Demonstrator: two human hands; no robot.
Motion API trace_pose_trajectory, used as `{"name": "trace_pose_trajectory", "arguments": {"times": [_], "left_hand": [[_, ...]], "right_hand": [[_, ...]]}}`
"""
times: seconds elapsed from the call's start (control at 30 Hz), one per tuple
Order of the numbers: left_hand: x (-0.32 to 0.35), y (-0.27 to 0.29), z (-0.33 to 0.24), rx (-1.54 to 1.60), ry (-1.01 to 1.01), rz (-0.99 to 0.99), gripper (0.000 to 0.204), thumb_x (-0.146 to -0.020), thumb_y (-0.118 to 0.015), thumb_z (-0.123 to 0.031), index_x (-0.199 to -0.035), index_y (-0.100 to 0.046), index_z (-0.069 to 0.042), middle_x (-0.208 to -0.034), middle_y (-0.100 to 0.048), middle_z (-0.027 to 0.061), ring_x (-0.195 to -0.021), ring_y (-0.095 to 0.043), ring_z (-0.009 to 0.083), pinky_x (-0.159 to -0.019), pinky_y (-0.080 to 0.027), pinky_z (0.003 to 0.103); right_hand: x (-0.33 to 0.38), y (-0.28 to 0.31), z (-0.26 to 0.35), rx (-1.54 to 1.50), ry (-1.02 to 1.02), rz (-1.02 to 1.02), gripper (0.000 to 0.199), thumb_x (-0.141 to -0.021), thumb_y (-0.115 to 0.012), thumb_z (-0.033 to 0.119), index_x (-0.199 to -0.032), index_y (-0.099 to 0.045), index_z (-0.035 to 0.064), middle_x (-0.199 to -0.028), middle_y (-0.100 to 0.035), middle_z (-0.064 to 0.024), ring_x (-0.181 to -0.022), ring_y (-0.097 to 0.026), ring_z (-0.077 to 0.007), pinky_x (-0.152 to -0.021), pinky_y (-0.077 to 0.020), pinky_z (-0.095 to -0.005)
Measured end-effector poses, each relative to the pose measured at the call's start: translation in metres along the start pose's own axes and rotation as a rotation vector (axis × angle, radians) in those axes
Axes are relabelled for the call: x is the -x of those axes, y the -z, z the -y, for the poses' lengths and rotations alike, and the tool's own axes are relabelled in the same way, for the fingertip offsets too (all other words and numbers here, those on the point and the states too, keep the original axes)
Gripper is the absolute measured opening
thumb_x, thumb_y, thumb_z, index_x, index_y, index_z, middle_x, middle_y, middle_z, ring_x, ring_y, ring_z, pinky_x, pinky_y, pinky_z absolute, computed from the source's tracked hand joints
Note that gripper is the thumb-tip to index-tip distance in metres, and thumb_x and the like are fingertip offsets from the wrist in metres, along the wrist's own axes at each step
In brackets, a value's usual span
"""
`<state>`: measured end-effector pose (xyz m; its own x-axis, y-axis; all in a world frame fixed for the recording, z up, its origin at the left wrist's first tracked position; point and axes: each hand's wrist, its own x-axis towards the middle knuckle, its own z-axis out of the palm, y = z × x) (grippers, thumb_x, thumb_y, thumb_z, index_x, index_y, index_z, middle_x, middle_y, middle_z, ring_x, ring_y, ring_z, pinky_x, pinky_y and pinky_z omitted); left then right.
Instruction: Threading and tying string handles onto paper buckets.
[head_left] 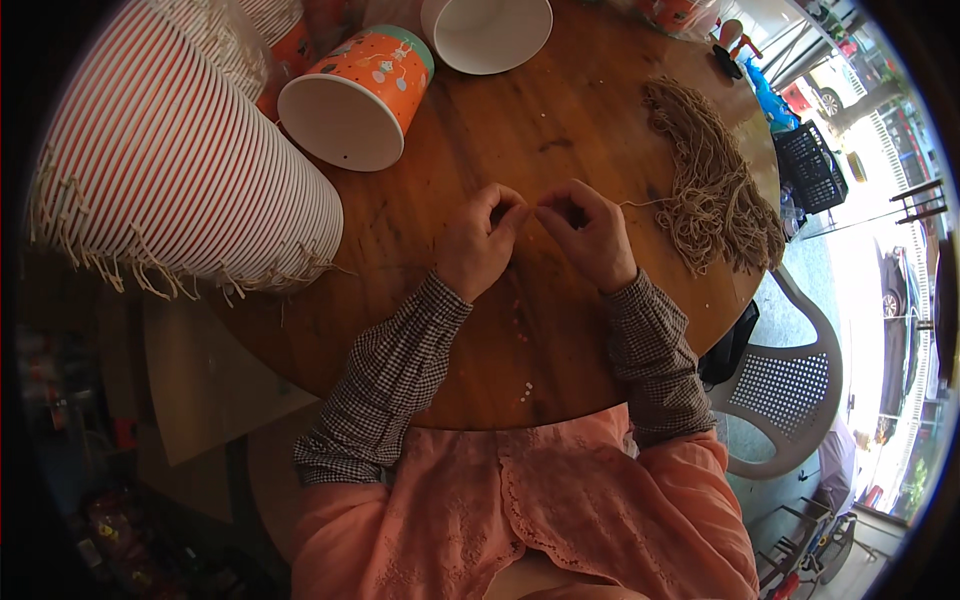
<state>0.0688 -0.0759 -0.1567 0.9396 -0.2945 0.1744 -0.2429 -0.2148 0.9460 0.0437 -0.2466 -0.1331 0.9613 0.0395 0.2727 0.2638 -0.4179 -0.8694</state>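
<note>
My left hand (472, 245) and my right hand (592, 238) meet over the middle of the wooden table, thumbs and forefingers pinched with the tips almost touching. A thin beige string (642, 203) runs from behind my right hand to a loose bundle of the same string (705, 180) at the right. Whatever my left fingertips pinch is too small to make out. Beyond my left hand an orange paper bucket (385, 75) lies on its side, its white base with a small dark hole turned toward me.
A long stack of paper buckets (190, 160) with knotted string ends fills the left. Another white paper bucket (495, 30) is at the far edge. Small white and reddish bits (528, 390) dot the round table (560, 350). Right of it are a grey chair (785, 390) and black crate (810, 165).
</note>
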Motion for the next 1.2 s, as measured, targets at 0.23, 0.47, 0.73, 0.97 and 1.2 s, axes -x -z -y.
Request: {"name": "trace_pose_trajectory", "arguments": {"times": [0.23, 0.47, 0.73, 0.97, 1.2], "left_hand": [[0.001, -0.003, 0.001, -0.003, -0.055, -0.037, 0.015, -0.091, -0.062, -0.016, -0.094, -0.058, -0.002, -0.081, -0.063, 0.0081, -0.067, -0.060, 0.0163, -0.060, -0.048, 0.030], [0.001, -0.002, -0.001, -0.137, -0.135, -0.041, 0.011, -0.090, -0.061, -0.011, -0.094, -0.056, -0.001, -0.084, -0.061, 0.0125, -0.070, -0.062, 0.0231, -0.061, -0.048, 0.032], [0.000, -0.003, 0.000, -0.183, -0.308, -0.144, 0.011, -0.088, -0.062, -0.004, -0.097, -0.055, -0.002, -0.086, -0.060, 0.0081, -0.071, -0.060, 0.0168, -0.064, -0.048, 0.030], [-0.020, 0.032, 0.003, -0.570, -0.489, -0.445, 0.016, -0.080, -0.068, -0.007, -0.092, -0.059, -0.001, -0.104, -0.058, 0.0120, -0.102, -0.057, 0.0319, -0.085, -0.049, 0.040], [-0.016, 0.032, 0.028, -0.792, -0.262, -0.119, 0.035, -0.079, -0.069, -0.011, -0.114, -0.063, -0.005, -0.123, -0.056, 0.0154, -0.118, -0.052, 0.0330, -0.095, -0.048, 0.040]], "right_hand": [[0.001, 0.001, 0.006, 0.089, 0.033, 0.008, 0.013, -0.085, -0.069, 0.011, -0.091, -0.063, 0.0011, -0.074, -0.062, -0.0035, -0.065, -0.055, -0.0076, -0.060, -0.0457, -0.0239], [0.000, 0.004, 0.006, 0.108, 0.037, 0.038, 0.014, -0.085, -0.067, 0.013, -0.090, -0.062, 0.0004, -0.078, -0.063, -0.0105, -0.065, -0.062, -0.0169, -0.059, -0.0486, -0.0295], [0.000, -0.002, 0.003, 0.089, 0.077, 0.012, 0.013, -0.084, -0.066, 0.011, -0.091, -0.062, 0.0008, -0.074, -0.060, -0.0089, -0.063, -0.059, -0.0138, -0.059, -0.0478, -0.0278], [-0.005, 0.005, -0.008, -0.075, -0.129, -0.123, 0.012, -0.086, -0.064, 0.011, -0.092, -0.062, 0.0009, -0.071, -0.061, -0.0027, -0.064, -0.056, -0.0068, -0.058, -0.0462, -0.0241], [-0.008, 0.009, -0.012, -0.337, -0.242, -0.118, 0.013, -0.089, -0.063, 0.013, -0.093, -0.060, 0.0006, -0.073, -0.061, -0.0004, -0.064, -0.056, -0.0063, -0.058, -0.0468, -0.0214]]}}
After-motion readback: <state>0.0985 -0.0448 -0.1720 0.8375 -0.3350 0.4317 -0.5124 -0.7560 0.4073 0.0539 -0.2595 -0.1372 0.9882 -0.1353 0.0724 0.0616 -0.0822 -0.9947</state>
